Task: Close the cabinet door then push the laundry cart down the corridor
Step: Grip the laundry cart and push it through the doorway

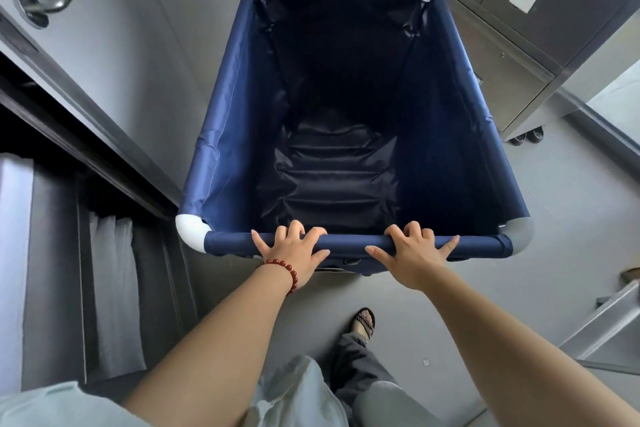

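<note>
- The laundry cart is in the middle of the frame. It is a big, deep blue cloth bin, and nothing can be seen inside it.
- Its near rail runs across the frame just under the middle. It has a white corner cap at its left end and a grey corner cap at its right end.
- The left hand holds the near rail. Its fingers curl over the top and the thumb is tucked below.
- The right hand holds the same rail, a little apart from the left hand. Its fingers bend over the top and the little finger sticks out to the side.
- A red bead bracelet sits on the left wrist.
- A grey door with a shiny metal handle is at the upper left of the frame, just beside the cart. I cannot tell if it is fully shut.
- Below it, at the lower left, dark shelves show folded white cloth.
- A metal cabinet stands at the upper right.
- The cart stands on a grey floor. A foot in a sandal shows at the bottom middle.
</note>
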`<state>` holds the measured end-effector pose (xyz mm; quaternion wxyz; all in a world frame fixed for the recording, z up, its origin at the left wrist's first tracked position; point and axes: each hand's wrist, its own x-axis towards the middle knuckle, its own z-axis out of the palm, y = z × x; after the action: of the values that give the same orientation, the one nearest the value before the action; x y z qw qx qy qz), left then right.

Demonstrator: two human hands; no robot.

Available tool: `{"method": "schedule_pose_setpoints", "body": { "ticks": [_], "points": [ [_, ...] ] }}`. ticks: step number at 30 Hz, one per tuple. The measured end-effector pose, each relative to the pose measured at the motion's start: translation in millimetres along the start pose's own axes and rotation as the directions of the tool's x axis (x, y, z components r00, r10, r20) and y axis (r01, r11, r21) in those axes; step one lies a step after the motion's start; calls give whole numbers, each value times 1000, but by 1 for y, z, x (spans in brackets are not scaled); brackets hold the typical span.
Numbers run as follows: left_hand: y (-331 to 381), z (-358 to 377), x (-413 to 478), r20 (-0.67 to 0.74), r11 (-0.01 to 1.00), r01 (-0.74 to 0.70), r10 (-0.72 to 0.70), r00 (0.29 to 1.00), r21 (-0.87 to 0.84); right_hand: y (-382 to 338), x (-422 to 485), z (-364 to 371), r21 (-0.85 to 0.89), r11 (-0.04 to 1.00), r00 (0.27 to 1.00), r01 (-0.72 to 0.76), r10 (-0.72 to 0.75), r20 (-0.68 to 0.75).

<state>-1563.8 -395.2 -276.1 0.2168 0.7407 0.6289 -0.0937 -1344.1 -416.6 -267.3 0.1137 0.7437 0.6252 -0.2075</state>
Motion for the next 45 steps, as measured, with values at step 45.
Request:
{"method": "schedule_pose_setpoints", "body": {
  "ticks": [45],
  "points": [
    [-7, -139, 299, 11, 994, 100, -99, 995, -43, -28, 318, -150, -66, 993, 995, 96, -94, 43]
  ]
}}
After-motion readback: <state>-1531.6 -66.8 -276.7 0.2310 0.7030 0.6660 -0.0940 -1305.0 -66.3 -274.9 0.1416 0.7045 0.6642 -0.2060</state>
